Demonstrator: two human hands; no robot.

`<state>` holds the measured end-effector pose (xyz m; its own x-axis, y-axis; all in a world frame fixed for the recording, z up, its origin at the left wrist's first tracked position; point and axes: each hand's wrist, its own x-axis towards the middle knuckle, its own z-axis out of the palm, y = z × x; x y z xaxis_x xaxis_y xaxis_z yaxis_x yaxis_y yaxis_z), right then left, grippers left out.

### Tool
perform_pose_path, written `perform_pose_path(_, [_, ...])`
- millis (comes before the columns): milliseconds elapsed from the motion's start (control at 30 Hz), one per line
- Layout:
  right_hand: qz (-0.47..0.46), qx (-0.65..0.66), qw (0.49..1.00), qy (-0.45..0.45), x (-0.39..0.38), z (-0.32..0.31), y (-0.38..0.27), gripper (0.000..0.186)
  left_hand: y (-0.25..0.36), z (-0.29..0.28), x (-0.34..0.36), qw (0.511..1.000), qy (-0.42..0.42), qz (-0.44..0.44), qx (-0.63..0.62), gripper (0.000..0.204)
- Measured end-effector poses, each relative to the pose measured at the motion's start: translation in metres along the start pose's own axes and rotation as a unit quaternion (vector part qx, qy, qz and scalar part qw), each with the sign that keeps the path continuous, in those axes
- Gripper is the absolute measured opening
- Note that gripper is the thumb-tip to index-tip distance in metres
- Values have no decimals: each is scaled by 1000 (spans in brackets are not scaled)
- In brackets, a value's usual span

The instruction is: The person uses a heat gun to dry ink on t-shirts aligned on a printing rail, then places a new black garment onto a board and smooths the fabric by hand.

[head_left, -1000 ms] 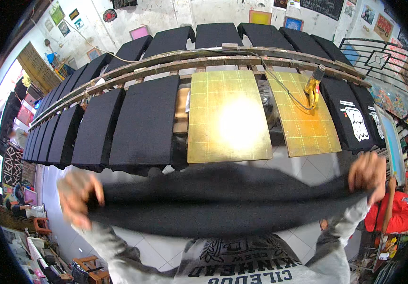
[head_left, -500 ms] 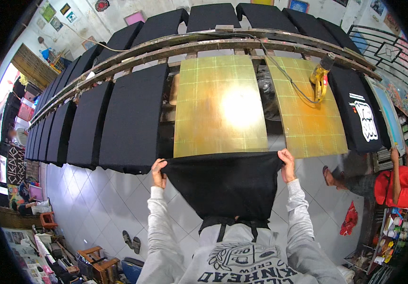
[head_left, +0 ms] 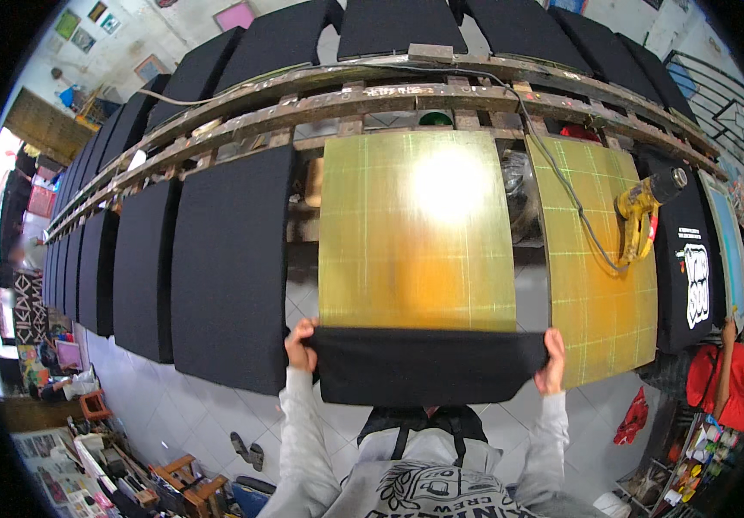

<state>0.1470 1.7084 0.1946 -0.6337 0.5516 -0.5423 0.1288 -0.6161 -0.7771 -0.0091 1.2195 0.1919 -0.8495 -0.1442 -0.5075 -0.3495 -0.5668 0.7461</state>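
Observation:
A black cloth [head_left: 428,367] is stretched wide between my two hands along the near end of a yellow, grid-marked board [head_left: 415,276]. Its upper edge lies level with the board's end, and the rest droops toward me. My left hand [head_left: 300,345] grips the cloth's left corner, fingers closed, beside the neighbouring black-covered board [head_left: 232,268]. At the right corner my right hand [head_left: 551,363] is closed on the cloth, just left of a second yellow board [head_left: 605,302]. A yellow heat gun [head_left: 644,211] with a grey cord rests on that second board.
Wooden rails [head_left: 372,99] run behind the boards, with more black-covered boards beyond. At the right a black shirt [head_left: 691,276] bears a white print. A person in a red shirt [head_left: 734,384] holds a blue-meshed frame [head_left: 724,233]. Sandals [head_left: 246,451] lie on the tiled floor.
The cloth has gone from hanging deep and narrowing downward to a shorter, wider band. My hands have spread slightly apart. The whole view has shifted, and the boards appear lower and larger.

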Motion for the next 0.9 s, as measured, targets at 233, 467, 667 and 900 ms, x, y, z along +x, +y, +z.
perform_pose_path(233, [15,-430,894,-127,-46,-12,5,27,-11,13,-19,996,81,-32,-10,20])
perform_pose_path(467, [-55,-214,974,-45,-11,40,-6,25,-26,-26,5,994,15,-57,-92,23])
perform_pose_path(667, [-8,-87,995,-48,14,63,0,19,3,13,18,999,-36,6,-26,31])
perform_pose_path(900, [-132,-136,980,-59,144,172,-60,36,64,107,156,985,-111,131,-27,18])
